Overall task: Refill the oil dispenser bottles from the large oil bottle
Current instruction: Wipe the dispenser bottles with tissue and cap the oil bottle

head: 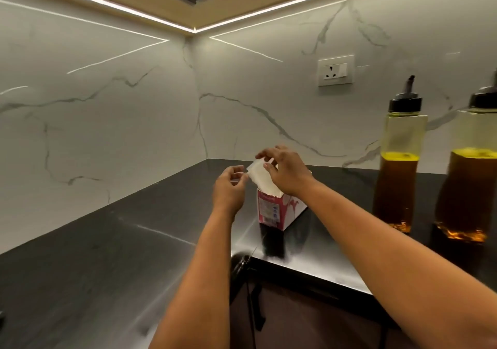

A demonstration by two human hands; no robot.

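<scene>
Two clear oil dispenser bottles with black pourer caps stand at the right of the dark counter: one (398, 165) further back, the other (473, 176) at the frame's edge. Each holds amber oil to a little over half its height. In the middle stands an open red-and-white carton (271, 210) with a white pouch or sheet (259, 176) sticking out of its top. My left hand (228, 189) pinches the sheet's left edge. My right hand (285, 171) grips its upper right side from above. The large oil bottle is not in view.
The dark glossy counter (107, 262) runs into a corner of white marble walls (107, 106). A white wall socket (335, 70) sits above the bottles. The counter's front edge (309, 270) cuts in below my arms, with dark cabinet fronts beneath it.
</scene>
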